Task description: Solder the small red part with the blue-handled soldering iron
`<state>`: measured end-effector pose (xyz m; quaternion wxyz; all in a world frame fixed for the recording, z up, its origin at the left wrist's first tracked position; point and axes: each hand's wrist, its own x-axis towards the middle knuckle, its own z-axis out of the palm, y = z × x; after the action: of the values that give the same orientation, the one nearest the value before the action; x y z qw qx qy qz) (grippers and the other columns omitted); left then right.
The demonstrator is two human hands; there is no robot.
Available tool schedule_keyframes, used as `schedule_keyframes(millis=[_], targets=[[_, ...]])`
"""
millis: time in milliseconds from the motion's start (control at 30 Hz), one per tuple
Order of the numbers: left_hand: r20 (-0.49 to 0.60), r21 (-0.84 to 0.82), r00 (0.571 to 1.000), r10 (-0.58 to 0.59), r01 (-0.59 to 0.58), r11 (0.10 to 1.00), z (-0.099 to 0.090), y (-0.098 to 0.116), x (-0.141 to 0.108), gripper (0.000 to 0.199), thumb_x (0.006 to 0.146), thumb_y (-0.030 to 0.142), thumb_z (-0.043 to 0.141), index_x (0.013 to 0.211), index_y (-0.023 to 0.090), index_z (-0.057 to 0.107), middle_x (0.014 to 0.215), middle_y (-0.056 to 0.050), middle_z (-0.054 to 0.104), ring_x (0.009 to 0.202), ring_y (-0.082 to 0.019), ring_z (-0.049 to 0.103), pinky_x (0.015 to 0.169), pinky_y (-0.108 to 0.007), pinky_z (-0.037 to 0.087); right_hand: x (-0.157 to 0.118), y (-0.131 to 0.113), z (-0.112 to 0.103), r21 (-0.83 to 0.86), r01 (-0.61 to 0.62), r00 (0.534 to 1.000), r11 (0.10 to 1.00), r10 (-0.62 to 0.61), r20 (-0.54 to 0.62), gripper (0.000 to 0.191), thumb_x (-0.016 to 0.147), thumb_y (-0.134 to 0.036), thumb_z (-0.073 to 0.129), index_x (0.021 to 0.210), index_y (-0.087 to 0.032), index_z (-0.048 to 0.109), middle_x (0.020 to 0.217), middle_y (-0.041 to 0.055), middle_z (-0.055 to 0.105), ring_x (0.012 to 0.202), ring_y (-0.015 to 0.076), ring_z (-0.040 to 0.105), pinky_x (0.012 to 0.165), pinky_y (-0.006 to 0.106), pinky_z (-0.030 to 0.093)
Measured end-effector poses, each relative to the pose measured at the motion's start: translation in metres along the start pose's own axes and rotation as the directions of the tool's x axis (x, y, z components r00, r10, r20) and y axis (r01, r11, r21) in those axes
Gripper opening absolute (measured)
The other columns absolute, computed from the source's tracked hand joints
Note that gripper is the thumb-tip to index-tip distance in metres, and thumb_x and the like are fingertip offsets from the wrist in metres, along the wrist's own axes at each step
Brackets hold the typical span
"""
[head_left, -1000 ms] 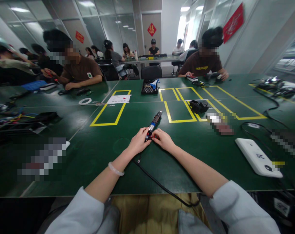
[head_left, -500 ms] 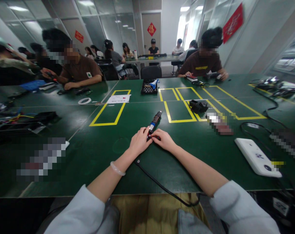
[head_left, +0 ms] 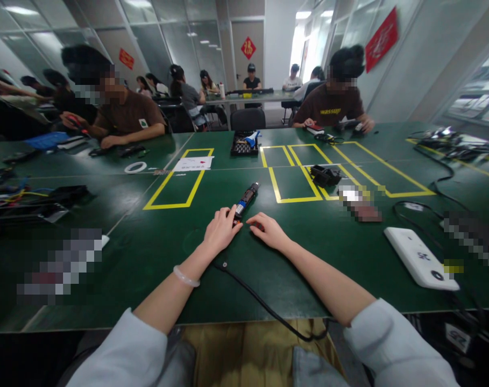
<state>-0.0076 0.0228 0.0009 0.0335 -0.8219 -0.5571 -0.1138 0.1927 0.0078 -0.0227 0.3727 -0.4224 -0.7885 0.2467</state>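
Observation:
My left hand (head_left: pixel 221 230) is closed on the near end of a slim black, blue and silver device (head_left: pixel 246 201), which points away to the upper right on the green table (head_left: pixel 212 301). To the right of it, apart from the device, my right hand (head_left: pixel 270 231) has its fingers curled together over a small dark and reddish piece, mostly hidden by the fingers. A black cable (head_left: pixel 252 293) with a round end lies below both hands and runs over the table's near edge.
Ahead are a black tray of small parts (head_left: pixel 244 146), a white paper (head_left: pixel 193 163), a tape roll (head_left: pixel 135 167), and a black bracket (head_left: pixel 325 175). A white power bank (head_left: pixel 419 258) lies right, wires (head_left: pixel 34 199) left. Two people sit across the table.
My right hand has come away from the device and from my left hand, leaving a gap. My left hand and the device have shifted slightly left, along with a small shift of the whole view.

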Motion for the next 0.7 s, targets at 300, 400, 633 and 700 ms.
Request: schedule_keyframes(millis=[300,400,633,700], targets=[[0.081,0.038,0.957,-0.279,0.277,0.96,-0.011,-0.083,0.005,0.065,0.091,0.053,0.039,0.146,0.02,0.035,0.133,-0.018,0.045,0.116,-0.034,0.047,0.088,-0.044,0.047,0.001,0.003,0.0,-0.009,-0.02,1.0,1.0,0.021,0.022,0.017,0.088,-0.017,0.055,0.102,-0.018,0.065,0.096,0.0037,0.059,0.074,0.0118,0.055,0.074,0.026,0.045],[0.096,0.071,0.914,-0.395,0.39,0.918,-0.014,-0.115,0.001,0.066,0.091,0.055,0.035,0.146,0.02,0.035,0.135,-0.018,0.045,0.118,-0.035,0.046,0.091,-0.047,0.045,0.001,0.005,0.001,-0.01,-0.015,1.0,1.0,0.015,0.02,0.016,0.088,-0.017,0.055,0.099,-0.018,0.066,0.094,0.0033,0.059,0.073,0.0112,0.055,0.073,0.025,0.044],[0.066,0.093,0.811,-0.581,0.575,0.813,-0.021,-0.179,-0.017,0.069,0.088,0.06,0.035,0.144,0.021,0.038,0.137,-0.021,0.042,0.121,-0.041,0.045,0.091,-0.052,0.044,0.0,0.006,0.002,0.001,-0.008,1.0,1.0,0.008,0.027,0.015,0.088,-0.016,0.055,0.096,-0.018,0.067,0.093,0.0033,0.059,0.073,0.0114,0.055,0.072,0.025,0.045],[0.052,0.091,0.777,-0.627,0.622,0.778,-0.024,-0.192,-0.022,0.068,0.087,0.061,0.038,0.142,0.022,0.041,0.137,-0.021,0.042,0.12,-0.042,0.046,0.09,-0.052,0.045,0.0,0.005,0.002,0.002,-0.009,1.0,1.0,0.009,0.028,0.015,0.088,-0.016,0.055,0.096,-0.018,0.067,0.093,0.0034,0.059,0.073,0.0114,0.055,0.072,0.025,0.045]])
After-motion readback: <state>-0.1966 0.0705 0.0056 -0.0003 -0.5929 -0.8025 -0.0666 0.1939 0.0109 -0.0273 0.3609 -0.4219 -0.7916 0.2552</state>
